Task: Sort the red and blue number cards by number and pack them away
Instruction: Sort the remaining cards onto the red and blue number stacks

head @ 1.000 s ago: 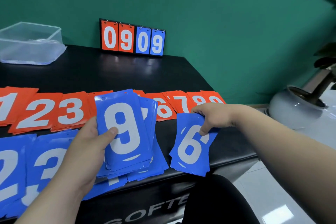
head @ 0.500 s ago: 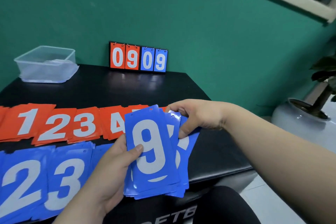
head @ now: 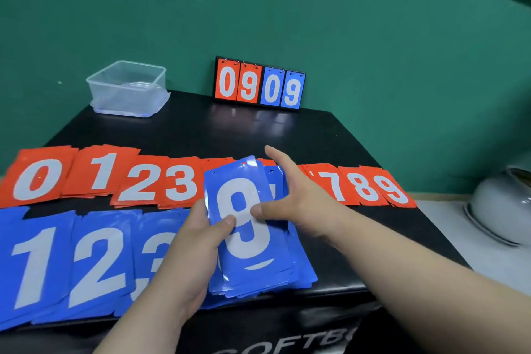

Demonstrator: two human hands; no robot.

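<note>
"Where was the blue stack point(head: 250, 275)?"

"Above the worktop's point(head: 230, 135) front edge, 9 on top, gripped by the left hand point(head: 195, 250). The right hand's point(head: 298, 201) thumb lay on it, fingers point(head: 271, 155) behind; pinching or not, I couldn't tell. Peeling a single card looked wisest."
</note>
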